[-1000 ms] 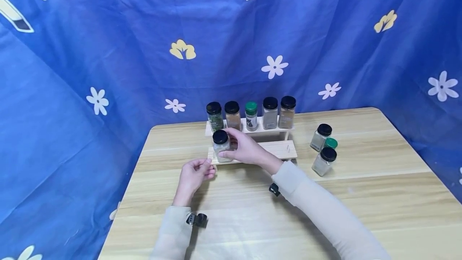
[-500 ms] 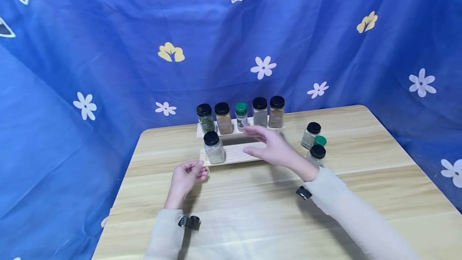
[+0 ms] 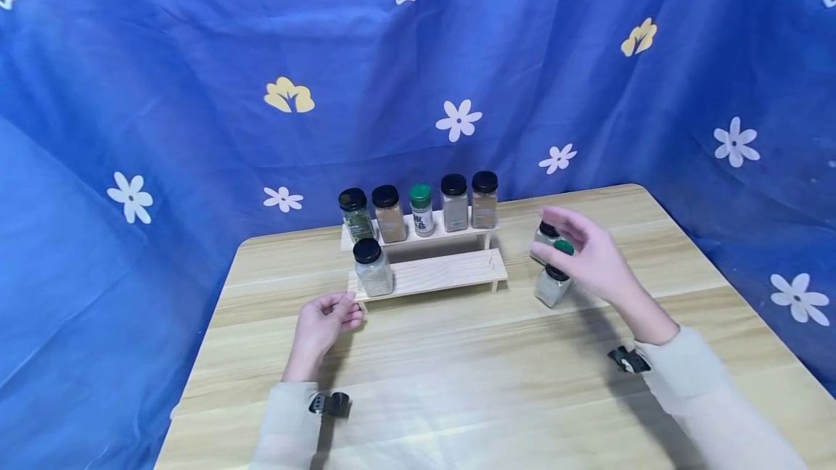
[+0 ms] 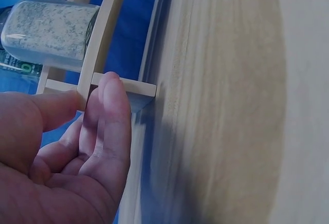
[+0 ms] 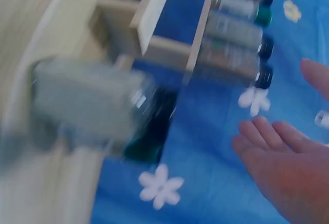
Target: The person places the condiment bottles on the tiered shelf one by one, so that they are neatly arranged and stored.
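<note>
My left hand (image 3: 321,325) pinches the left front corner of a two-tier wooden spice rack (image 3: 444,272); in the left wrist view the thumb is on the lower shelf's end and the fingers are beneath. Beside that hand, a black-lidded spice jar (image 3: 374,275) with pale speckled contents stands on the lower shelf. My right hand (image 3: 591,256) hovers at the right with fingers apart, holding nothing. It partly covers a group of jars on the table: a front black-lidded jar (image 3: 551,287), a green-lidded jar (image 3: 564,246) and a rear black-lidded jar (image 3: 544,238).
Several jars line the upper shelf: one with green herbs (image 3: 358,220), a brown one (image 3: 390,217), a small green-lidded one (image 3: 422,215), a grey one (image 3: 455,207) and another brown one (image 3: 485,203). A blue patterned cloth (image 3: 366,143) hangs behind the wooden table (image 3: 451,376).
My right hand has let go of the pale speckled jar on the lower shelf and moved right to the loose jars. My left hand keeps its hold on the rack. The head view has shifted right.
</note>
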Motion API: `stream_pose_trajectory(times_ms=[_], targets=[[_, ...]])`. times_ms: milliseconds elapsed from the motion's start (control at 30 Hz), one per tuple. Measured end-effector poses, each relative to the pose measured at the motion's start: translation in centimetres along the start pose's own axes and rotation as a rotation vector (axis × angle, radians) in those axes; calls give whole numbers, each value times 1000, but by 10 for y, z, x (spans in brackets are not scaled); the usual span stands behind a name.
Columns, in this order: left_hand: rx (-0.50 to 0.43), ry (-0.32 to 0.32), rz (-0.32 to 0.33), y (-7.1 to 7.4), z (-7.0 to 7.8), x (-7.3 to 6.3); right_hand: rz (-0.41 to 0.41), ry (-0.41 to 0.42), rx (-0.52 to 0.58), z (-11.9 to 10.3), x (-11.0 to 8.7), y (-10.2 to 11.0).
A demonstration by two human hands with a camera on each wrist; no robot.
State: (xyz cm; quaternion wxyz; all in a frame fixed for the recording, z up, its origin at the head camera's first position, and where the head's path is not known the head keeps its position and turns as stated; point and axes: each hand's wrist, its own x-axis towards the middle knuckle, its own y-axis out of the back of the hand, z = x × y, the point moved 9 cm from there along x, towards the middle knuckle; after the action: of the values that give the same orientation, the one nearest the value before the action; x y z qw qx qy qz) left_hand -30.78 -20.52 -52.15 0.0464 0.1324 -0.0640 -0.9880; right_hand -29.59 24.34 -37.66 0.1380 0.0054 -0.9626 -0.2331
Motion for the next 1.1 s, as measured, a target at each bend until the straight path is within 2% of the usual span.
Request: stream_pose_trajectory(times_ms=[100, 167, 400, 567, 733, 967, 1100], targets=[[4, 4, -1, 0, -1, 0, 97, -41, 31, 17, -10, 21], [6, 5, 0, 2, -1, 0, 134, -68, 31, 31, -18, 26], [15, 9, 2, 2, 0, -1, 114, -140, -8, 76, -40, 14], [13, 3, 7, 1, -1, 0, 136, -156, 23, 89, -51, 6], [3, 3, 8, 1, -4, 0, 125, -183, -27, 96, -57, -2], [0, -2, 7, 1, -2, -1, 93, -226, -147, 104, -54, -13], [-1, 0, 5, 1, -3, -1, 73, -247, -121, 109, -52, -20]])
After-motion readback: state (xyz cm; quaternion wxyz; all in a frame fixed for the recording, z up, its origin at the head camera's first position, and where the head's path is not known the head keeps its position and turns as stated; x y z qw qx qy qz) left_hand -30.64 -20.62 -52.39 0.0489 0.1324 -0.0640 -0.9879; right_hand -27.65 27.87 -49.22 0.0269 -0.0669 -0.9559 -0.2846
